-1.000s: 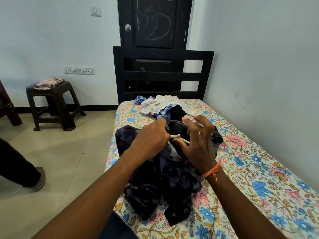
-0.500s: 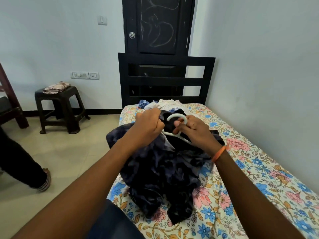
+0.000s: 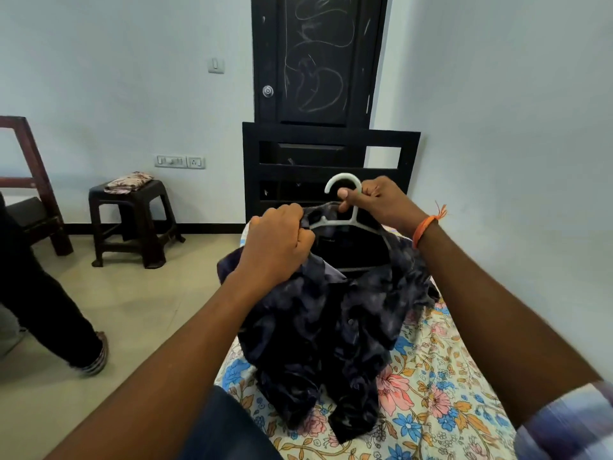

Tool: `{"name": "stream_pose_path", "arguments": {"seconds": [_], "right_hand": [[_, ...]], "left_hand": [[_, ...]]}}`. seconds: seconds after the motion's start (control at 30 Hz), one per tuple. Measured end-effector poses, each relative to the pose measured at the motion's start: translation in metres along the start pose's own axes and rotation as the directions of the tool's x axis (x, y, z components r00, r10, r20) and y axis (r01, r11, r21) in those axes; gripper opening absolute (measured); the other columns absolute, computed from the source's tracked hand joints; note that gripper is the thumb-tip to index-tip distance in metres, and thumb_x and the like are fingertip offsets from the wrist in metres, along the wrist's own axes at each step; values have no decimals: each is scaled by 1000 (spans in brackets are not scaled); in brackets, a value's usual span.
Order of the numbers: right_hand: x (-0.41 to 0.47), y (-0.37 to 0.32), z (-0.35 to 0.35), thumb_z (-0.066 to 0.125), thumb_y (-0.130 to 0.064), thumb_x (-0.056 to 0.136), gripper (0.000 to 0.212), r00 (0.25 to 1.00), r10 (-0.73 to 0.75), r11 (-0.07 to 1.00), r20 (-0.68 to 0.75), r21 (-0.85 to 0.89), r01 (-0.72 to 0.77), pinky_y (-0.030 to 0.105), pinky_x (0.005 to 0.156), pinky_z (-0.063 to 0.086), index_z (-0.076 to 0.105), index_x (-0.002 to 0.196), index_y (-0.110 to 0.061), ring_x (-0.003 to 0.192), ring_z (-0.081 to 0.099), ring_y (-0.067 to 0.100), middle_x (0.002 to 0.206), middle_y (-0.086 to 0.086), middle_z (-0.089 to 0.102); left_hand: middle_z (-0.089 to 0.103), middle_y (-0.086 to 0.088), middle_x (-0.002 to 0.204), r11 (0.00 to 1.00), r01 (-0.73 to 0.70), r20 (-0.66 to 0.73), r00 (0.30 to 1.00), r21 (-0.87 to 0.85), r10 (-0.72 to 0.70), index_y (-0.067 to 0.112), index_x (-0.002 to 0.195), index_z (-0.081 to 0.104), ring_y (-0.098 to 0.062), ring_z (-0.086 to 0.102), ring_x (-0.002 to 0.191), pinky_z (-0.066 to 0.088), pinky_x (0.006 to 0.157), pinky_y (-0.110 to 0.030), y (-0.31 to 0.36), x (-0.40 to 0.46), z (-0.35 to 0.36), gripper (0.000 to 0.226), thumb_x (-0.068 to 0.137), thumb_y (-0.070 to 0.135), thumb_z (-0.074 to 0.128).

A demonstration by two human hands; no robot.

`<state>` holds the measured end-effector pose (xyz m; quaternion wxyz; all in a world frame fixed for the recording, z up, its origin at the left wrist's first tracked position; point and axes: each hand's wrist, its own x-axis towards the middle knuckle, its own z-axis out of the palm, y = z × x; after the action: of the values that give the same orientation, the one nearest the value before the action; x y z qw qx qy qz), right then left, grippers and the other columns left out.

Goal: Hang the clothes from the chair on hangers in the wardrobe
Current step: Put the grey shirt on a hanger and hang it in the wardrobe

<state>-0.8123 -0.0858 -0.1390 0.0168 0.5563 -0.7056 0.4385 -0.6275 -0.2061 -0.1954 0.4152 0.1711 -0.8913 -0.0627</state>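
- Lifted since the earlier frames, the dark shirt (image 3: 331, 313) has come up off the bed (image 3: 441, 386) with both hands raised; a second ago the bundle lay flat on the floral sheet with the hook down among the folds, and now the hook stands clear above the collar.
- Bed: it runs away from the viewer toward the black headboard (image 3: 331, 141), its right edge along the wall. The shirt hangs over its near left part, its lower hem and sleeves trailing onto the sheet close to the left edge.
- Shirt: dark, blotchy print, buttoned front facing the viewer, collar uppermost. It droops from the hanger between the two hands, still bunched on the left shoulder.
- Right hand (image 3: 374, 202): fingers and thumb curled round the neck of the hanger, just under the hook, carrying the weight.
- Left hand (image 3: 282, 240): closed in a fist on the shirt's left shoulder fabric, touching the left end of the hanger bar.
- Hanger (image 3: 345, 207): pale plastic, hook upright and opening leftward, its long bar lying left to right across the view, the right arm already inside the shirt.
- Judgement: the next move turns on that left end. The cloth in the left fist lies just beside and over the bar's tip, so the left hand is the nearer one to draw the shoulder across it.
- No wardrobe or chair with clothes is identifiable in view.
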Motion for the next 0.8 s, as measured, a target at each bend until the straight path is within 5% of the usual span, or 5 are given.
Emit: {"name": "stream_pose_path", "arguments": {"seconds": [0.2, 0.3, 0.4, 0.53, 0.8], "right_hand": [[21, -23, 13, 67, -40, 92, 46, 994, -16, 998, -104, 57, 22, 15, 52, 32, 76, 77, 3, 43, 42, 2, 49, -4, 52], [44, -29, 31, 70, -32, 91, 50, 969, 81, 988, -234, 147, -47, 14, 59, 40, 63, 46, -12, 64, 67, 0, 65, -7, 70], [75, -34, 49, 72, -35, 89, 51, 943, 160, 981, -292, 152, -119, 32, 68, 46, 63, 40, -24, 81, 73, 25, 76, 17, 74], [113, -45, 57, 69, -31, 92, 44, 906, 217, 966, -364, 212, -147, 24, 67, 51, 73, 88, 12, 65, 63, 8, 67, -4, 73], [194, -57, 67, 66, -30, 95, 36, 811, 388, 913, -438, 305, -272, 37, 82, 55, 72, 79, 1, 72, 64, 16, 86, 11, 74]], "left_hand": [[50, 5, 86, 896, 299, -146, 921, -328, -361, 19, 89, 45, -18, 50, 75, 40, 62, -34, 9, -37, 6, 32, 94, 50, 52], [58, 6, 74, 814, 477, 49, 870, -333, -490, 21, 78, 50, -18, 58, 70, 48, 61, -36, 3, -55, 21, 55, 79, 75, 55], [64, 5, 83, 812, 526, 333, 836, -255, -437, 20, 86, 58, -18, 64, 78, 55, 67, -37, -12, -61, 49, 72, 60, 87, 62], [68, -2, 109, 742, 484, 341, 870, -464, -355, 17, 113, 61, -23, 65, 100, 56, 79, -38, -43, -27, 85, 75, 65, 72, 73], [49, -7, 54, 673, 268, 242, 961, -690, -135, 18, 58, 40, -21, 46, 49, 30, 43, -23, -120, 79, 79, 41, 95, 22, 58]]}}
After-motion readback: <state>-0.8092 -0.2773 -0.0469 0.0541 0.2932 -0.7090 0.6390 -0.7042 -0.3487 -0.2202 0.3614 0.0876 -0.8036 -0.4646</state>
